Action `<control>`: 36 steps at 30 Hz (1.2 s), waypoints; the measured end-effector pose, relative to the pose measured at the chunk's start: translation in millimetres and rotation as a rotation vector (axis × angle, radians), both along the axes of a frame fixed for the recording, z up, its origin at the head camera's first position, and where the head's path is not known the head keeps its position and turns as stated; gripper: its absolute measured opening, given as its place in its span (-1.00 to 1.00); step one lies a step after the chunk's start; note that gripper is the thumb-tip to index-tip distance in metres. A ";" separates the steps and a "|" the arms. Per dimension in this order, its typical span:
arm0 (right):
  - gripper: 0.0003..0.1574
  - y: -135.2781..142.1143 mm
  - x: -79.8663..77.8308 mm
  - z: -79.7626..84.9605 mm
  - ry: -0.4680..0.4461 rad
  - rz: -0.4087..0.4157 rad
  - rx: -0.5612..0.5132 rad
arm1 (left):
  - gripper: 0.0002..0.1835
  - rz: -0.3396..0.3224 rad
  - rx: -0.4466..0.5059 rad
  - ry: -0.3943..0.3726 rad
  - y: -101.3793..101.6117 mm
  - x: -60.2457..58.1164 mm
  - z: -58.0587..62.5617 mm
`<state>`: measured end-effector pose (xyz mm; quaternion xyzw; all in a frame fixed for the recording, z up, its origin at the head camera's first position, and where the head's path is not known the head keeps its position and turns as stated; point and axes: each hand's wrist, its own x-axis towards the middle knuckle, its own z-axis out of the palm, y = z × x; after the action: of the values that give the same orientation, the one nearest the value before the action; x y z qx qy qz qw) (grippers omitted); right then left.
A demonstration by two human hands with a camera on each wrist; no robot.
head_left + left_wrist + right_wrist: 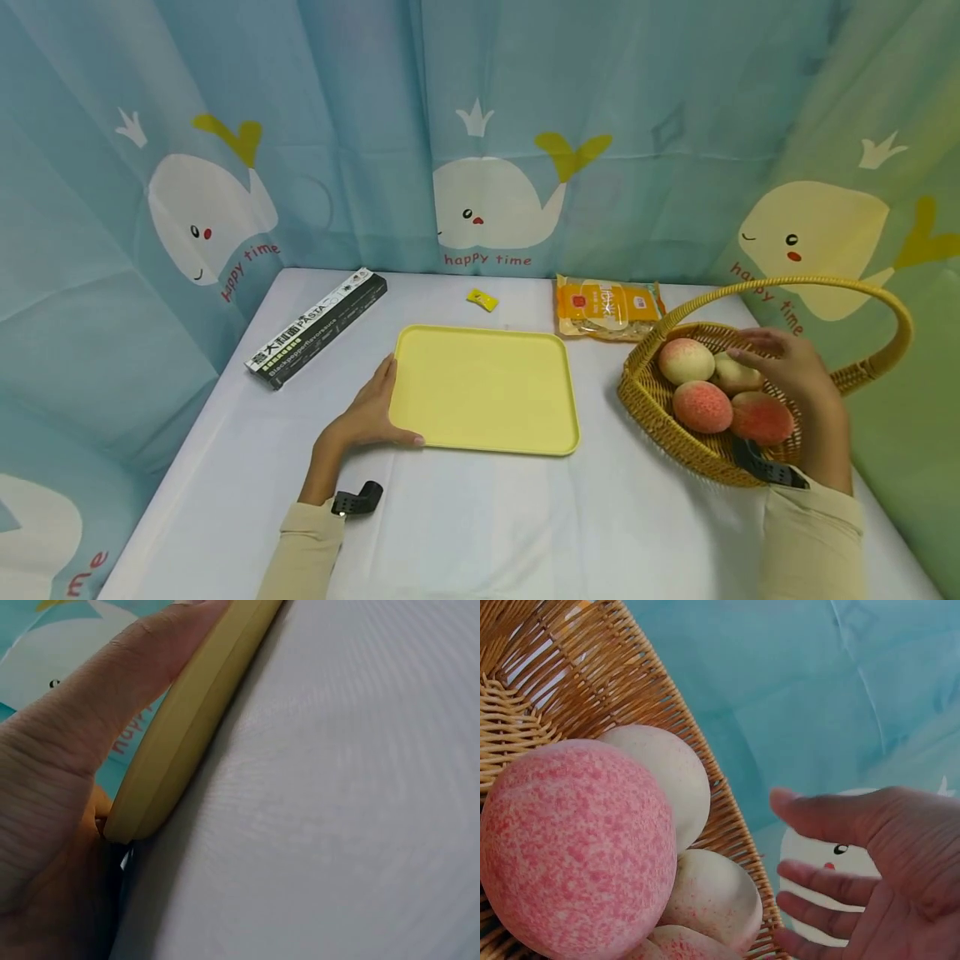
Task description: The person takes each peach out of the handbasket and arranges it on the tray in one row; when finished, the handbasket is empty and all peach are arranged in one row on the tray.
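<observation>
A shallow yellow tray (483,390) lies flat on the white table. My left hand (371,408) holds it around its near left corner, thumb on the front edge and fingers along the left side. From the left wrist, the tray's edge (180,727) shows close against the thumb. To the right stands a heart-shaped wicker basket (660,425) with several peaches in it, among them a large pink peach (577,847) and a paler peach (716,896). Over the basket's far right part is my right hand (791,371), fingers spread loosely and holding nothing.
A black and white pasta box (318,329) lies at the back left. Behind the tray is a small yellow packet (482,299), and an orange food bag (609,308) lies near the basket. The basket's tall handle (896,321) arches up on the right. Blue curtains surround the table.
</observation>
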<state>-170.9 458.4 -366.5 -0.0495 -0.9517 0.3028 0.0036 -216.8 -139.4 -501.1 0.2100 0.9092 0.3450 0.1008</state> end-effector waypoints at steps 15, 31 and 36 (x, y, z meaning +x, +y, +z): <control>-0.22 22.1 0.7 -11.9 -0.100 0.025 0.090 | 0.54 0.020 0.045 0.031 -0.4 2.9 -0.3; 0.01 25.8 -7.8 -14.8 -0.229 0.070 0.065 | 0.53 0.022 0.041 0.011 0.2 6.4 0.4; 0.03 26.9 -10.0 -19.1 -0.243 0.068 0.042 | 0.54 0.031 0.039 0.016 0.1 5.6 0.4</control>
<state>-180.9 485.4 -385.6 -0.0537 -0.9524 0.2745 -0.1211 -211.3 -139.3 -500.6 0.2008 0.9063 0.3623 0.0839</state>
